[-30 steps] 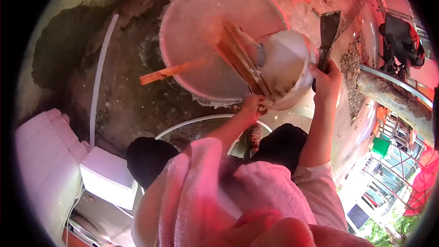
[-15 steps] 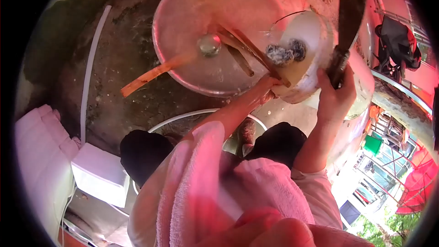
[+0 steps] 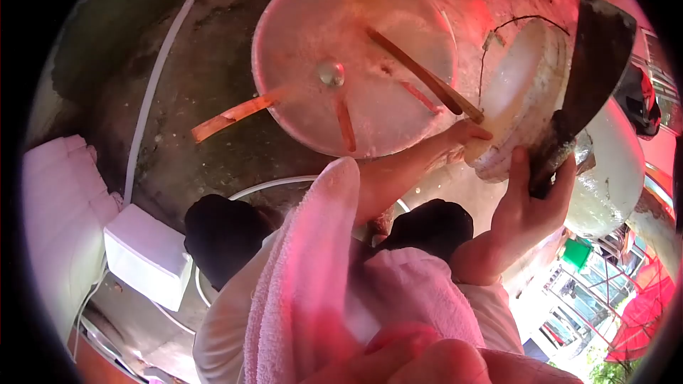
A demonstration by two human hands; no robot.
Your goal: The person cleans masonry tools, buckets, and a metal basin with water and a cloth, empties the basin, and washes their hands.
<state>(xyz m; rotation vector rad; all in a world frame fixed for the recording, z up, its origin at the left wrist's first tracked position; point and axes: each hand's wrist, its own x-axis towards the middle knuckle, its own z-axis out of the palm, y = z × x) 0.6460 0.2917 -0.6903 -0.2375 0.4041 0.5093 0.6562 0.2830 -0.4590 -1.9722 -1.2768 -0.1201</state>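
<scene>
My left hand [image 3: 468, 135] is at the near edge of a whitish bucket [image 3: 512, 96], its fingers closed on the rim. The bucket leans, with its mouth turned toward the basin and its thin wire handle raised. My right hand [image 3: 537, 199] grips the short handle of a cleaver [image 3: 601, 50], whose broad dark blade points up beside the bucket. Left of the bucket is a wide round basin [image 3: 299, 21]. Brown wooden strips [image 3: 420, 75] lie over its right side, their ends close to my left fingers. The bucket's contents are hidden.
A orange-brown strip [image 3: 231, 117] crosses the basin's left rim, and a shorter strip [image 3: 345, 121] lies inside. A white pipe [image 3: 153, 92] rests on the floor at left, near a white box [image 3: 149, 256]. A big pale rounded container [image 3: 605, 171] stands at right.
The bucket has shifted right and tilted, so the dark fluffy lumps inside no longer show. Both hands and the cleaver moved right. The strips in the basin have spread apart.
</scene>
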